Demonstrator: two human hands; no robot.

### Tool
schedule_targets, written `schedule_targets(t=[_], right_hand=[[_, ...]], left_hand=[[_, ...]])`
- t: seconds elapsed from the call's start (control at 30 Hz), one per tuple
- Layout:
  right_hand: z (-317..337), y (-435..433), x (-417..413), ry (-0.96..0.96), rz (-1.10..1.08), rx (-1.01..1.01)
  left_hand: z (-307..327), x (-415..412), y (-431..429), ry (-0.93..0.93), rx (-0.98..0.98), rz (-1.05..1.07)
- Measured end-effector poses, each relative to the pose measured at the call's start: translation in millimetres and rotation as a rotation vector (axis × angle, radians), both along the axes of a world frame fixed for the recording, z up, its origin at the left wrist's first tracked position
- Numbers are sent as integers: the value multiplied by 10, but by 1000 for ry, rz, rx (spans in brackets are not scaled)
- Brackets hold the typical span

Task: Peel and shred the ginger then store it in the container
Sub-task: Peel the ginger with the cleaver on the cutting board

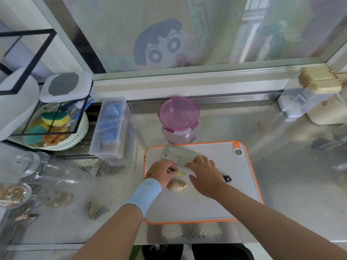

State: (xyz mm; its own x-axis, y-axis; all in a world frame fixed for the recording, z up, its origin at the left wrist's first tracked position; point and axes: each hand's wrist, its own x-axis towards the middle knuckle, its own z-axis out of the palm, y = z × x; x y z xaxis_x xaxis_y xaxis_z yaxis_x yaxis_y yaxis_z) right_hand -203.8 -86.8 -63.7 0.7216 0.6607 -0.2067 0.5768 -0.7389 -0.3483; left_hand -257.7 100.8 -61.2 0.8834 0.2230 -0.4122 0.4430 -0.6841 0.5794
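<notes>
Your left hand [161, 172] pinches a small ginger piece [182, 173] on the board [206, 203]. Your right hand [206, 175] wraps the cleaver [176, 153], blade right beside it. The bigger lump [177, 185] lies just nearer. If that small piece rolls, the edge could nick your left hand.

- The small ginger piece [182, 173], pale yellow and tapered, lies on the left of the cutting board [206, 203]. The left hand [161, 171] pinches it against the knife [176, 154].
- The larger ginger lump [177, 185], beige and knobbly, lies on the board just nearer.
- The knife, a broad cleaver, is gripped by the right hand [206, 175].
- The container [179, 119], clear with a purple clip lid on, stands upright on the table [281, 166] just beyond the board's far edge.
</notes>
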Motion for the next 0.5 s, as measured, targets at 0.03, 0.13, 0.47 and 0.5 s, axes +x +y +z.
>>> schedule_targets(t=[0.03,0.13,0.47,0.5], right_hand=[[60,74,-3,114,-30,20],[170,281,14,454,-175,112],[-21,865,176,647,-469,295],[-30,917,200,616,-440,274]], left_hand=[[24,-17,15,-36,-36,59],[101,-56,74,-88,-101,213],[92,-76,490,-40,-166,269],[79,-63,527,-18,-180,274]])
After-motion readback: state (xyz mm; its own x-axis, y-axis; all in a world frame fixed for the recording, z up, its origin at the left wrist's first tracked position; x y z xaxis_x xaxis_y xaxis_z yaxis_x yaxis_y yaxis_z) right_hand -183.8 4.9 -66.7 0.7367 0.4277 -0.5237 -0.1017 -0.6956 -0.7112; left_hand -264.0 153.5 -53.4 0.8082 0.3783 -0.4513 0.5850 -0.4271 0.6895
